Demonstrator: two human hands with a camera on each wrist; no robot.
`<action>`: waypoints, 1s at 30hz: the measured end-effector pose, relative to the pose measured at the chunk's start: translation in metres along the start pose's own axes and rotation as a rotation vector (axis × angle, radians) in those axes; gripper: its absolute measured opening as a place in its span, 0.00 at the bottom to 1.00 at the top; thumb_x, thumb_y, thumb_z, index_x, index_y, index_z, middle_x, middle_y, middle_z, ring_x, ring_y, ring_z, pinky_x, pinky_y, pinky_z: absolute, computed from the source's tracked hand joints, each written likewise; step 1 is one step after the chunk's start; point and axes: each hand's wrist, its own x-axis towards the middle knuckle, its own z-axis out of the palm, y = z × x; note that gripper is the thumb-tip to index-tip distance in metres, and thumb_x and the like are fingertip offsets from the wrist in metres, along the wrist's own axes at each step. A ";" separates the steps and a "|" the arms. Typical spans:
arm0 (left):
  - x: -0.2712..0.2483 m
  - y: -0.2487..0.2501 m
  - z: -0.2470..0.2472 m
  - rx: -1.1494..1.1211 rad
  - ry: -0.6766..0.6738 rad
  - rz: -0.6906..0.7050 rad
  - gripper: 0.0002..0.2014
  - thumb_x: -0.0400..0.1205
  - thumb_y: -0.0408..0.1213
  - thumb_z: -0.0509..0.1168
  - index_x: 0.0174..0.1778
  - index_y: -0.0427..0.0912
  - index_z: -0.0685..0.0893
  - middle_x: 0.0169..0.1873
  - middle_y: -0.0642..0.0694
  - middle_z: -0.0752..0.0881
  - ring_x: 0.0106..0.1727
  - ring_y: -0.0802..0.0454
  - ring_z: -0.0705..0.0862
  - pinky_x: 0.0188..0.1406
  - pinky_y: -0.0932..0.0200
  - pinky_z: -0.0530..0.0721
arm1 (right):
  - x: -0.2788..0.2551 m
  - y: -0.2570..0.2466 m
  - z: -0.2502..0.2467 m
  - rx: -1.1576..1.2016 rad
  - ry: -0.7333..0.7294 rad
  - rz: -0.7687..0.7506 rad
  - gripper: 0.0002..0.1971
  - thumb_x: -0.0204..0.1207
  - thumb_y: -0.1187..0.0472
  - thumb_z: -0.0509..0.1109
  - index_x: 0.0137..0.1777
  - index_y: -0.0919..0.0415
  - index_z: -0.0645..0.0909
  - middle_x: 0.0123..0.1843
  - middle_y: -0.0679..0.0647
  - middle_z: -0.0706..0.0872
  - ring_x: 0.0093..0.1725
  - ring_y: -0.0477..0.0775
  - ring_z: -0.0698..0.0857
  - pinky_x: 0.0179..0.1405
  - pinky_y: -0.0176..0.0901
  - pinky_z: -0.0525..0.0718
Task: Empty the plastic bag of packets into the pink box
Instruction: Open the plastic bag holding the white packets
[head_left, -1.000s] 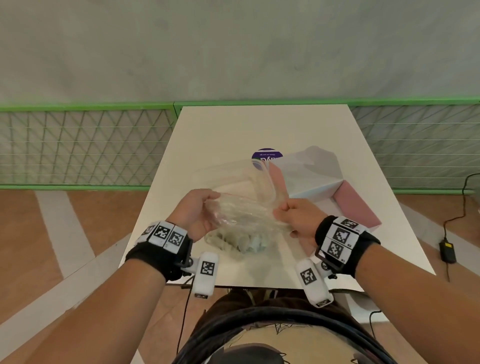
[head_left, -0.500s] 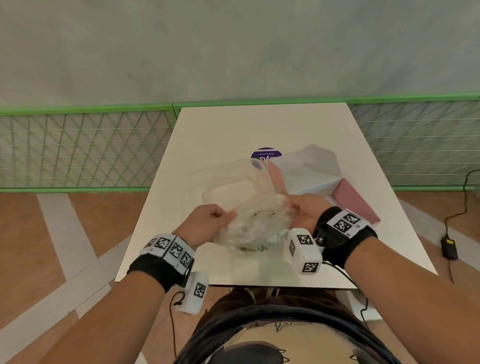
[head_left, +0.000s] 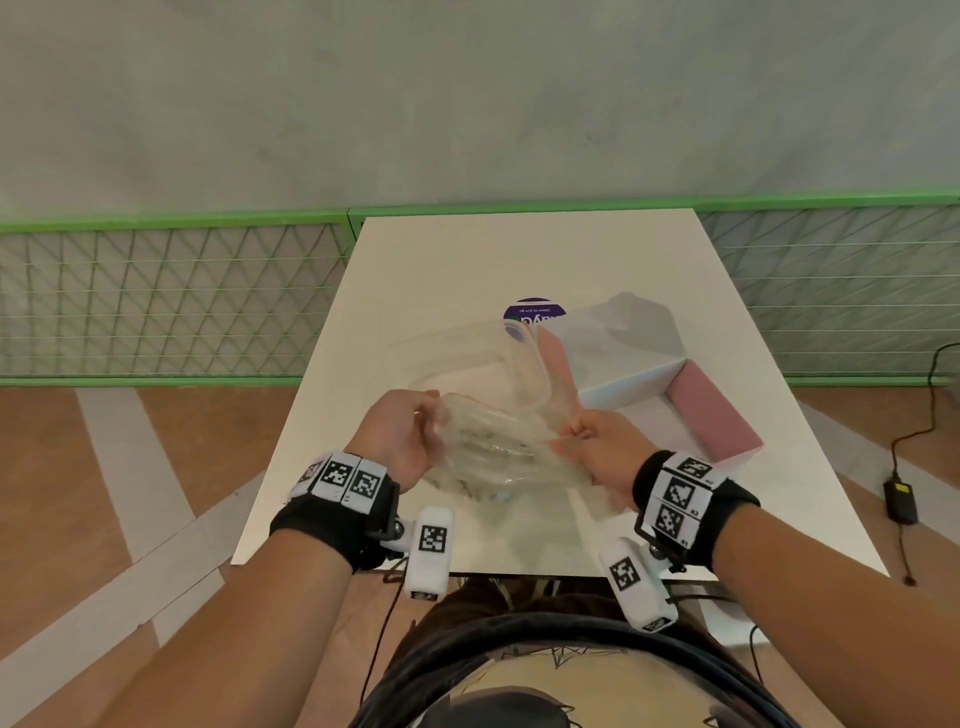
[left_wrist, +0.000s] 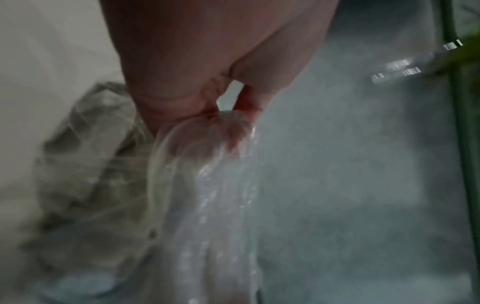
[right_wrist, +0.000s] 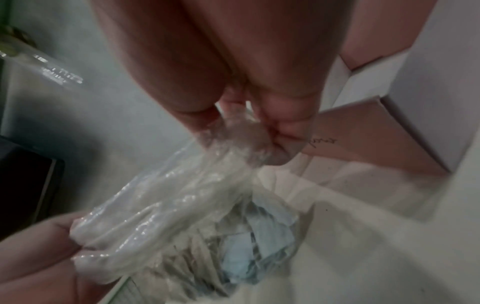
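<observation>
Both hands, left and right, pinch the clear plastic bag of packets above the white worktop; pink box right; purple label unreadable.

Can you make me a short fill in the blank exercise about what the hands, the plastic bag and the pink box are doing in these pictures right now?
1. The plastic bag is gripped by ____ hands, the left hand and the right hand.
2. The packets are ____ the bag.
3. The pink box stands on the white ____.
4. Seen from the head camera, the box lies on the person's ____ side.

Missing words: both; inside; table; right
</observation>
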 end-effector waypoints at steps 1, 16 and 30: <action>0.000 -0.002 0.000 0.098 -0.009 0.024 0.05 0.78 0.28 0.61 0.42 0.43 0.75 0.25 0.49 0.72 0.17 0.56 0.67 0.14 0.66 0.65 | -0.001 -0.001 -0.001 -0.080 0.046 -0.028 0.07 0.75 0.60 0.73 0.38 0.59 0.79 0.32 0.52 0.78 0.33 0.50 0.77 0.32 0.43 0.78; 0.000 -0.022 -0.021 1.511 0.124 0.364 0.16 0.80 0.52 0.70 0.32 0.47 0.80 0.30 0.50 0.83 0.34 0.51 0.82 0.33 0.55 0.76 | 0.002 -0.012 0.001 0.862 0.034 0.328 0.11 0.71 0.73 0.63 0.42 0.69 0.88 0.44 0.65 0.90 0.45 0.64 0.88 0.53 0.58 0.86; -0.016 0.000 0.017 0.216 0.028 0.005 0.04 0.78 0.22 0.66 0.41 0.34 0.81 0.24 0.42 0.85 0.21 0.51 0.82 0.19 0.63 0.81 | 0.005 -0.001 0.017 -0.388 0.032 -0.020 0.06 0.80 0.54 0.65 0.49 0.56 0.75 0.38 0.54 0.83 0.34 0.53 0.80 0.28 0.42 0.72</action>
